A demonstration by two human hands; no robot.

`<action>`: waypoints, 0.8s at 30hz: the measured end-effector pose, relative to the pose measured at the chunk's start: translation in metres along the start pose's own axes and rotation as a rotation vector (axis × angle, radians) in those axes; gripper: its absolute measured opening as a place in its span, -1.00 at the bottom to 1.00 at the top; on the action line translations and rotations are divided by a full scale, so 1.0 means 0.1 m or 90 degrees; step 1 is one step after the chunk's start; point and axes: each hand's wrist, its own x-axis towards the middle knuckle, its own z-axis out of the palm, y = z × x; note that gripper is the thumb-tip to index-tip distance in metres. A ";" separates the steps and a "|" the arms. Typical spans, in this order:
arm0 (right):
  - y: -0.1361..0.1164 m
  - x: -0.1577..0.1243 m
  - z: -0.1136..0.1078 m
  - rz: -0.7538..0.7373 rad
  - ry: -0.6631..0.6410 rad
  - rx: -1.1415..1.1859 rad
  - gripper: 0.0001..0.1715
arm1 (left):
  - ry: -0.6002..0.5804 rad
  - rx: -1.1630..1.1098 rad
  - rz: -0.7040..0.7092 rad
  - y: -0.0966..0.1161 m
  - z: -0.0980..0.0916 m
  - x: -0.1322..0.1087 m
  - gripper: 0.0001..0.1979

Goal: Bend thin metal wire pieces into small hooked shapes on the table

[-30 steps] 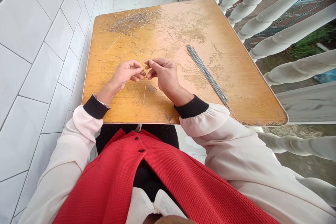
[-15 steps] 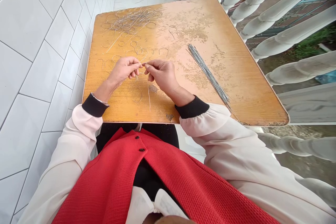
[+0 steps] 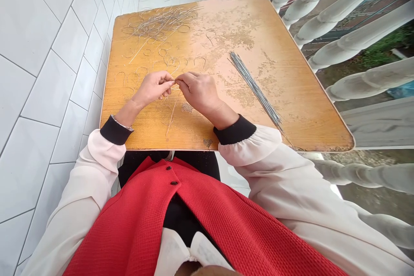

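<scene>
My left hand point(image 3: 155, 86) and my right hand point(image 3: 199, 92) meet fingertip to fingertip above the near left part of the table, both closed in a pinch. Between them they grip a thin wire point(image 3: 172, 114), whose pale end hangs down below my fingers towards the near edge. Where the wire passes between the fingertips is hidden. Just beyond my hands lie several bent wire pieces, among them a curved one point(image 3: 199, 61) shaped like a hook.
A tangled heap of wire point(image 3: 164, 23) covers the table's far left corner. Right of my hands lies a bundle of straight grey wires point(image 3: 255, 88). The worn wooden table point(image 3: 310, 120) stands between a tiled wall point(image 3: 42, 90) and a white balustrade point(image 3: 365, 82).
My right hand has rolled over, back more upward, and its fingertips have closed up to the left ones. The hanging wire end has swung left.
</scene>
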 end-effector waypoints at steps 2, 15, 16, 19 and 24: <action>0.01 -0.01 0.01 -0.006 0.019 -0.027 -0.81 | -0.008 -0.015 -0.005 0.00 0.00 0.00 -0.83; -0.05 0.02 0.09 0.136 0.056 0.210 -0.88 | 0.104 -0.062 -0.003 -0.03 0.13 0.03 -0.88; -0.08 0.03 0.08 0.170 0.032 0.275 -0.85 | 0.126 -0.072 -0.004 -0.03 0.12 0.03 -0.89; -0.19 0.03 0.05 0.252 -0.063 0.439 -0.76 | 0.187 -0.091 -0.016 -0.02 0.08 0.05 -0.91; -0.31 -0.01 0.03 0.314 -0.171 0.560 -0.70 | 0.211 -0.095 -0.021 -0.02 0.09 0.05 -0.91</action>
